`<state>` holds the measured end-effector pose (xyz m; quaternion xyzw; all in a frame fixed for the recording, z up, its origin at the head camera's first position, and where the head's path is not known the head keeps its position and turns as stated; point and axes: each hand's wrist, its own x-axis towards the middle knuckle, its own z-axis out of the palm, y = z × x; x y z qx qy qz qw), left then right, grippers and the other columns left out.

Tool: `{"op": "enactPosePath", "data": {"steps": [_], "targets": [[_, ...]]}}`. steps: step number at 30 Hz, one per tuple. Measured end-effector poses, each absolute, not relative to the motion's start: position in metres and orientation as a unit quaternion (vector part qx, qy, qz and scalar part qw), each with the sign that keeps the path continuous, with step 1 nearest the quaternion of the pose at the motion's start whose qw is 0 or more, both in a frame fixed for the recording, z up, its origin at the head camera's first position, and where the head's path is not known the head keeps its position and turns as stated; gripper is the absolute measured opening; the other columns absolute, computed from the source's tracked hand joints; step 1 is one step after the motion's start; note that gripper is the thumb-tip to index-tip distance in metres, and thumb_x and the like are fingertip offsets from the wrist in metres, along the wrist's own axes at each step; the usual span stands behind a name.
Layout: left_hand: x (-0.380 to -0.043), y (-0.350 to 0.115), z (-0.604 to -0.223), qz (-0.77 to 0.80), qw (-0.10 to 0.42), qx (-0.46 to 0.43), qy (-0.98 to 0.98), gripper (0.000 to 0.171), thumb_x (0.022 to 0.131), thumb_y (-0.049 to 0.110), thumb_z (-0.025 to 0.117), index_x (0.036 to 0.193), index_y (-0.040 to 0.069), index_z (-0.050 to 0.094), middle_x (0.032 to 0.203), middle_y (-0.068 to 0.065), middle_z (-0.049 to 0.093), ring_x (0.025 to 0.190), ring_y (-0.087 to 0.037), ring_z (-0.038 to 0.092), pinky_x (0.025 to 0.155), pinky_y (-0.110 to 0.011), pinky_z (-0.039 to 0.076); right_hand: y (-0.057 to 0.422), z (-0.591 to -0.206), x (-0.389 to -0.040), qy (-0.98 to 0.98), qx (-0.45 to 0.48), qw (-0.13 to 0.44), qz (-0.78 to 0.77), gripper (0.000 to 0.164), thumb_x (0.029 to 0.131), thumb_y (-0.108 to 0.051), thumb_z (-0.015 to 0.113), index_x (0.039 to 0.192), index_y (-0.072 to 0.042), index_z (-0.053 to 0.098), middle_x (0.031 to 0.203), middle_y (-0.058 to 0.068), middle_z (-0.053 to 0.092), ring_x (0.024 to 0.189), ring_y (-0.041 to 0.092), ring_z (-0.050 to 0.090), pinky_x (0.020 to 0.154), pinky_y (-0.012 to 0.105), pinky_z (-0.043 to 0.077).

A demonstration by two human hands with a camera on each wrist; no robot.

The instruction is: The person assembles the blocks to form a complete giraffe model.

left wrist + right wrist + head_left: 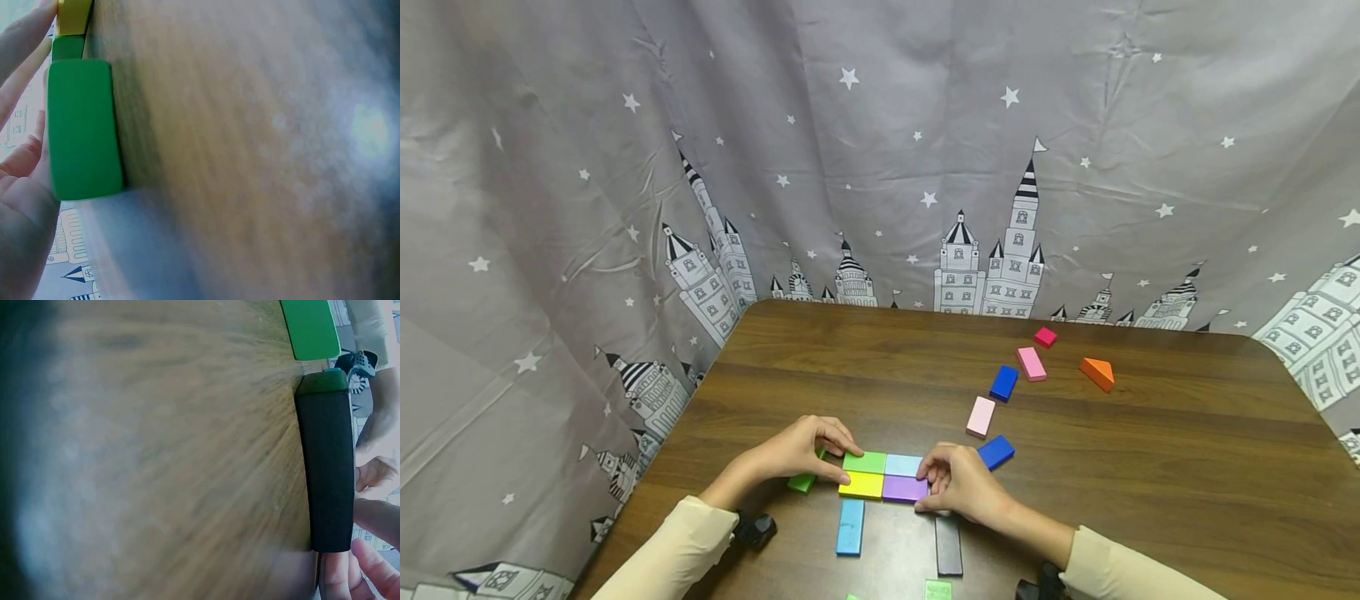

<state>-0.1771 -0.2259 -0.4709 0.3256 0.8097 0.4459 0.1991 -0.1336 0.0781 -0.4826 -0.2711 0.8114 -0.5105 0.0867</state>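
Observation:
Two rows of two rectangular blocks lie flush on the table: light green (867,462) and light blue (902,465) behind, yellow (861,485) and purple (905,488) in front. My left hand (801,451) grips the left end, a finger at the green block's back edge and the thumb against the yellow one. At the right end, my right hand (961,481) has curled fingers by the light blue block and its thumb at the purple block's front corner. Another green block (84,130) lies beside my left hand. A black block (328,465) lies just in front of my right hand.
A blue block (850,527) and pale green block (938,590) lie nearer me. Behind my right hand trail blue (997,452), pale pink (981,416), blue (1003,383), pink (1032,364) and red (1045,337) blocks. An orange triangular block (1098,373) lies right. A curtain (880,167) backs the table.

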Motion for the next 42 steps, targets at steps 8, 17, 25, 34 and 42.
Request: {"op": "enactPosePath", "data": {"steps": [8,17,25,34,42], "targets": [[-0.178,-0.226,-0.471,0.444,0.196,0.328,0.81,0.034,0.08,0.014,0.085,0.111,0.002,0.076,0.107,-0.005,0.066,0.099,-0.017,0.063,0.087,-0.029,0.055,0.083,-0.485,-0.136,0.782,-0.24,0.104,-0.565,0.03,0.069,0.0,0.089,0.091,0.006,0.069,0.076,0.01,0.062,0.062,0.006,0.057,0.055,0.018,0.049],[-0.177,-0.226,-0.47,0.446,0.196,0.326,0.81,0.034,0.08,0.011,0.085,0.111,0.002,0.075,0.107,-0.005,0.065,0.099,-0.018,0.063,0.088,-0.03,0.055,0.084,-0.484,-0.139,0.762,-0.217,0.121,-0.598,0.028,0.072,0.005,0.085,0.093,0.011,0.069,0.076,0.015,0.063,0.061,0.007,0.055,0.055,0.015,0.047],[-0.176,-0.226,-0.468,0.442,0.197,0.324,0.813,0.034,0.079,0.012,0.085,0.111,0.003,0.076,0.107,-0.004,0.065,0.101,-0.019,0.063,0.089,-0.03,0.054,0.083,-0.483,-0.141,0.758,-0.207,0.139,-0.603,0.027,0.071,0.008,0.084,0.092,0.013,0.068,0.075,0.014,0.063,0.06,0.006,0.056,0.053,0.013,0.047],[-0.174,-0.226,-0.462,0.456,0.176,0.336,0.805,0.033,0.081,0.012,0.084,0.11,0.001,0.075,0.108,-0.006,0.065,0.102,-0.027,0.063,0.091,-0.034,0.053,0.084,-0.485,-0.142,0.755,-0.196,0.151,-0.608,0.028,0.071,0.01,0.084,0.092,0.015,0.067,0.075,0.012,0.063,0.059,0.006,0.056,0.053,0.013,0.047],[-0.154,-0.227,-0.455,0.452,0.155,0.352,0.805,0.036,0.081,0.018,0.085,0.112,0.002,0.075,0.107,-0.005,0.067,0.098,-0.027,0.064,0.086,-0.035,0.056,0.083,-0.486,-0.143,0.753,-0.197,0.157,-0.608,0.028,0.071,0.01,0.083,0.092,0.016,0.067,0.075,0.011,0.063,0.059,0.006,0.056,0.053,0.013,0.047]]}}
